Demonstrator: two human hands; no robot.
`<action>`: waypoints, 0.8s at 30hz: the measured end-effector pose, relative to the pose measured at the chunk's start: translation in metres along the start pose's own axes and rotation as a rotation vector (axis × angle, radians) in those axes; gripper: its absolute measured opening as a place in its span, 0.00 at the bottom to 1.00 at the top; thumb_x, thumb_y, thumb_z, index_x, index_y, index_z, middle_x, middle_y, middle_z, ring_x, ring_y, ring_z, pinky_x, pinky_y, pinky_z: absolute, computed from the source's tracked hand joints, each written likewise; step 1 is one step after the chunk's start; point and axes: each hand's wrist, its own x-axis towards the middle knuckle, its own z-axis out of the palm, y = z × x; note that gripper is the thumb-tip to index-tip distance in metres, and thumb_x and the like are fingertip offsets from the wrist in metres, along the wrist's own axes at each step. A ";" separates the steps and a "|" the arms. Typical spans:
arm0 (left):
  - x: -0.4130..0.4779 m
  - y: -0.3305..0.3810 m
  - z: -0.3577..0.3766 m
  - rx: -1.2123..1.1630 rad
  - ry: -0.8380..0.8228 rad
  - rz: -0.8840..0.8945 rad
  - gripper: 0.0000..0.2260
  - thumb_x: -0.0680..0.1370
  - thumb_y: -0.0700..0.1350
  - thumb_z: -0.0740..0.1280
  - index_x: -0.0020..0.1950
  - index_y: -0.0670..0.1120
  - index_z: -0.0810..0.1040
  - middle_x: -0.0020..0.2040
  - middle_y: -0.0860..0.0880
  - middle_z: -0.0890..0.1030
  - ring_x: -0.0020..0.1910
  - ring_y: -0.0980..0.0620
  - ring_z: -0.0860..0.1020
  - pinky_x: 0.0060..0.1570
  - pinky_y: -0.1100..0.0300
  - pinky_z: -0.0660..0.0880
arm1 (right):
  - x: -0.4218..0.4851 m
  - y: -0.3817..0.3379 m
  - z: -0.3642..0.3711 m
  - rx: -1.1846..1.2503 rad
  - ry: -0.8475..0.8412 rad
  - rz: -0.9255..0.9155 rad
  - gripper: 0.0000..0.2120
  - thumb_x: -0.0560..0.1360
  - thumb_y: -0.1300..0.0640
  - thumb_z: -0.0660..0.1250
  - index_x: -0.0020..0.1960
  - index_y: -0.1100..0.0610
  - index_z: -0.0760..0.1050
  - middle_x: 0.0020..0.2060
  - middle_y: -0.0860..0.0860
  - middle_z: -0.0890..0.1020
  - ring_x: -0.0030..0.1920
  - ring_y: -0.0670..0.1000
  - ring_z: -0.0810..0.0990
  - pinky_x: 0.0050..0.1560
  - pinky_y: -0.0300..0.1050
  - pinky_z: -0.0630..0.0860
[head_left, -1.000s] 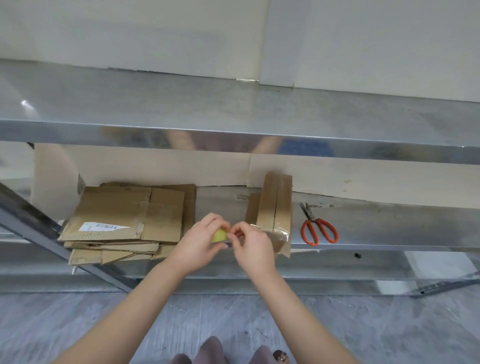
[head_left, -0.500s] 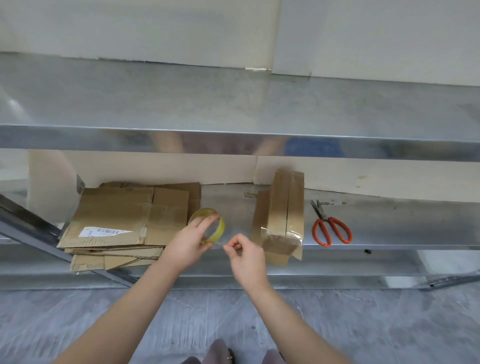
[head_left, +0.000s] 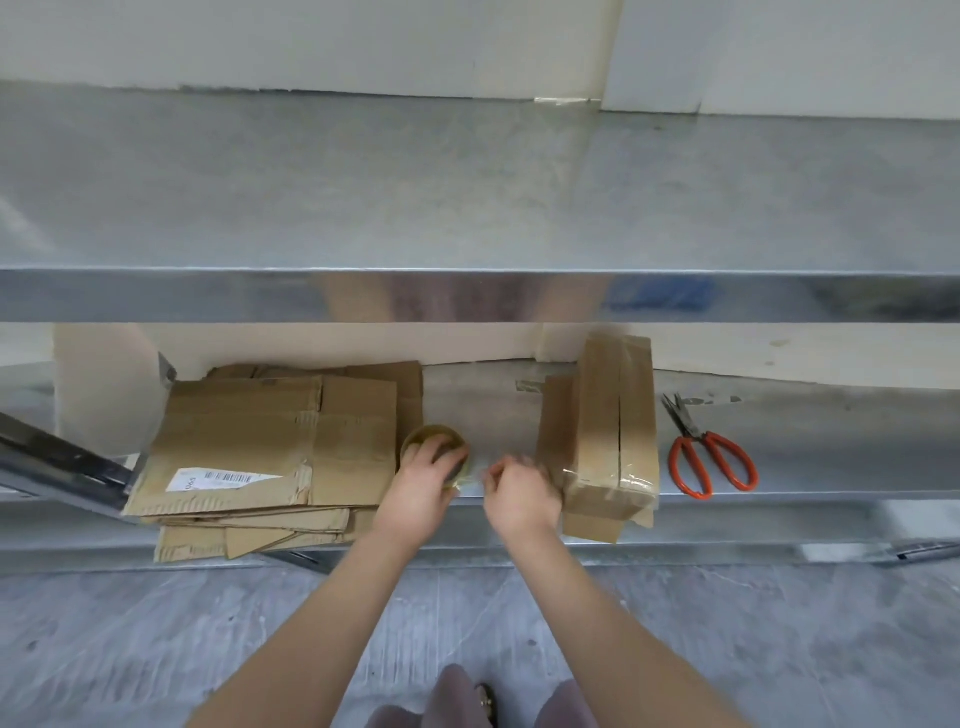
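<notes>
The upper shelf (head_left: 467, 197) is galvanised sheet metal, dull and mottled, with a mirror-bright front lip (head_left: 208, 296). The flattened cardboard stack (head_left: 249, 441) is matt brown corrugated board with a white paper label (head_left: 221, 479). The tape roll (head_left: 434, 439) is glossy, yellowish clear plastic. The scissors (head_left: 711, 457) have smooth orange plastic handles and dark metal blades.

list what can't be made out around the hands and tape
Tape roll: head view, left hand covers most of it.
Right hand: head view, motion blur hides what its fingers pinch.
Label on the flattened cardboard: head view, print too small.
</notes>
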 end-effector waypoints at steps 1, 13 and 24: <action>-0.001 -0.001 0.002 0.017 0.006 0.007 0.25 0.74 0.39 0.71 0.71 0.47 0.72 0.70 0.45 0.69 0.67 0.41 0.65 0.69 0.50 0.64 | 0.000 -0.001 0.003 0.000 0.011 0.001 0.13 0.79 0.46 0.61 0.58 0.52 0.72 0.57 0.51 0.77 0.61 0.54 0.73 0.58 0.47 0.72; -0.044 0.023 -0.017 0.360 0.118 0.188 0.29 0.78 0.55 0.59 0.77 0.46 0.62 0.76 0.48 0.64 0.77 0.46 0.57 0.76 0.47 0.52 | -0.072 0.011 -0.025 -0.031 0.234 -0.449 0.21 0.80 0.51 0.59 0.71 0.55 0.70 0.69 0.52 0.73 0.72 0.54 0.68 0.68 0.52 0.71; -0.074 0.132 -0.005 0.242 0.143 0.271 0.28 0.81 0.58 0.53 0.79 0.48 0.56 0.78 0.53 0.59 0.78 0.51 0.52 0.75 0.52 0.48 | -0.125 0.105 -0.088 -0.039 0.430 -0.329 0.21 0.81 0.52 0.58 0.73 0.54 0.69 0.73 0.51 0.69 0.76 0.54 0.61 0.75 0.54 0.59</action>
